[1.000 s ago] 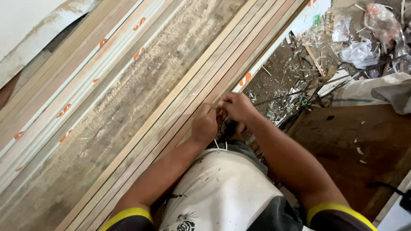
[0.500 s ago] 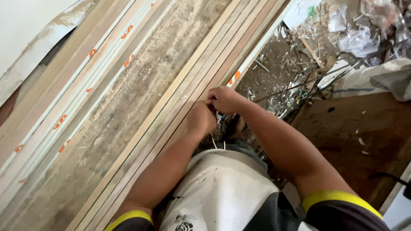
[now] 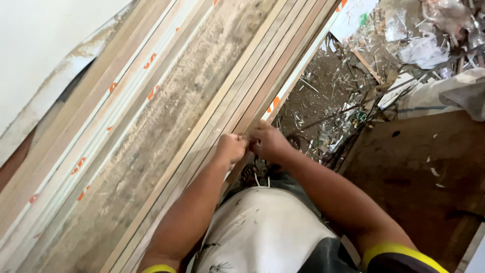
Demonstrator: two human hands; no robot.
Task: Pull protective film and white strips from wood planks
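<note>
Head view only. Left hand (image 3: 230, 148) curled into a loose fist, fingers (image 3: 237, 144) tucked in and pressed against the edge of the wooden strips (image 3: 237, 108). Right hand (image 3: 269, 141) just beside it, fingertips (image 3: 255, 137) bent in toward the left fingers, nearly touching them. Both sets of fingers closed around the same spot on the near edge of the strips; could not tell whether anything small was pinched between them, hidden by the knuckles.

Strips ran as a long bundle diagonally, passing directly under the fingers and on past them in both directions. Beyond the left fingers, a rough dusty board (image 3: 166, 126) lay alongside, then a second bundle of pale strips (image 3: 96, 146) with orange marks (image 3: 150, 60). Orange mark (image 3: 273, 104) also just above the right fingertips.

To the outer side of the right fingers: scrap pile (image 3: 343, 106) of metal shavings and offcuts, crumpled plastic (image 3: 424, 50) further off, dark brown panel (image 3: 419, 177) near the right forearm. Below the fingers, white apron (image 3: 262, 232), two thin cord ends (image 3: 261, 179) hanging just under the hands.
</note>
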